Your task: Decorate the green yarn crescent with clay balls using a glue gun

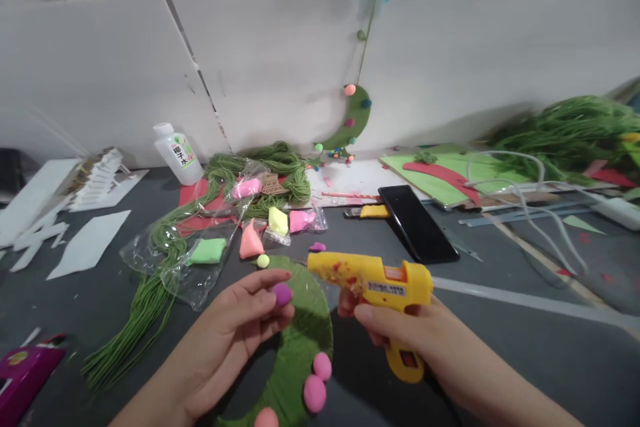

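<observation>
Between the thumb and fingers of my left hand (pixel 245 323) is a small purple clay ball (pixel 283 293). A yellow hot glue gun (pixel 370 277) is gripped in my right hand (pixel 400 327), its nozzle pointing left towards the ball. Below both hands lies a green yarn-wrapped crescent (pixel 307 320), partly covered by my left hand. Two pink balls (pixel 315 393) sit on its right edge, an orange ball (pixel 267 417) near its lower end, and a small yellow ball (pixel 263 261) at its upper tip.
Behind the crescent are clay packs in green (pixel 207 251), orange (pixel 251 240) and yellow (pixel 278 221), beside green yarn (pixel 150 307). A black phone (pixel 417 223) overlaps a yellow cutter (pixel 374 212). A white bottle (pixel 179 155) stands at the back left; a decorated crescent (pixel 361 113) hangs against the white panel.
</observation>
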The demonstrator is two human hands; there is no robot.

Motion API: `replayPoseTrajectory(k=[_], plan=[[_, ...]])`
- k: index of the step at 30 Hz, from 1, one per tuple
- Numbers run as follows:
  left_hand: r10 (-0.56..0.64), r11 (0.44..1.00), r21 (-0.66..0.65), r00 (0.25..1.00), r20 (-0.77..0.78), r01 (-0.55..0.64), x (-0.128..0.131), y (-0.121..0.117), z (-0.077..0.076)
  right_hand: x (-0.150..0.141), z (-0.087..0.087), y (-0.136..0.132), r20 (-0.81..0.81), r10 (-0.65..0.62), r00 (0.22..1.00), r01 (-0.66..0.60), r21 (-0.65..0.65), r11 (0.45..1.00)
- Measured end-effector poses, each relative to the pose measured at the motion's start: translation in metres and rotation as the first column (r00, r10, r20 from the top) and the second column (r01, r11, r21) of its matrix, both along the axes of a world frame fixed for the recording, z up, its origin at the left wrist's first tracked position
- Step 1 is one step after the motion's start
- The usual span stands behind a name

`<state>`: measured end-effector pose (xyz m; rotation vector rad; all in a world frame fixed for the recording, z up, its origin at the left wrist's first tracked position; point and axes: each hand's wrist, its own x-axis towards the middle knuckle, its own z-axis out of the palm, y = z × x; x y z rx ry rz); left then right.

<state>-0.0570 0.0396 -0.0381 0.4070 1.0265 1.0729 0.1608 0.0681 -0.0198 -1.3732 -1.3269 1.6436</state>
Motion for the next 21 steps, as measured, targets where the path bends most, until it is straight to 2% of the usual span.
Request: replayPoseTrajectory(k=[3, 7, 9, 12, 14, 18, 21], plan=[[0.0, 1.0, 0.016, 1.0, -0.014, 0.001, -0.003, -0.001, -0.002, -0.005, 0.003, -0.008, 0.053, -0.01, 0.999, 0.011, -0.027, 1.0], [0.076, 0.997, 0.012, 0.995, -0.065, -0.076, -0.011, 0.004, 0.0, -0.005, 0.003, -0.011, 0.111, -0.019, 0.994, 0.029, -0.089, 0.996], [0.141, 0.99, 0.037, 0.984, -0.108, -0.138, -0.019, 0.007, 0.003, -0.003, 0.0, -0.009, 0.104, -0.063, 0.993, 0.069, -0.054, 0.996], [0.265, 0.962, 0.117, 0.952, -0.154, -0.248, -0.029, 0.01, 0.008, 0.001, -0.003, -0.002, 0.027, -0.199, 0.98, 0.198, 0.036, 0.98], [0.299, 0.951, 0.123, 0.943, -0.148, -0.282, -0.031, 0.011, 0.009, 0.002, -0.005, 0.003, -0.024, -0.251, 0.968, 0.252, 0.055, 0.966], [0.278, 0.961, 0.042, 0.955, -0.107, -0.275, -0.024, 0.009, 0.007, 0.001, -0.006, 0.006, -0.052, -0.265, 0.963, 0.268, 0.074, 0.961], [0.218, 0.976, 0.018, 0.972, -0.086, -0.217, -0.018, 0.006, 0.004, -0.001, -0.005, 0.001, -0.038, -0.208, 0.977, 0.21, 0.061, 0.976]])
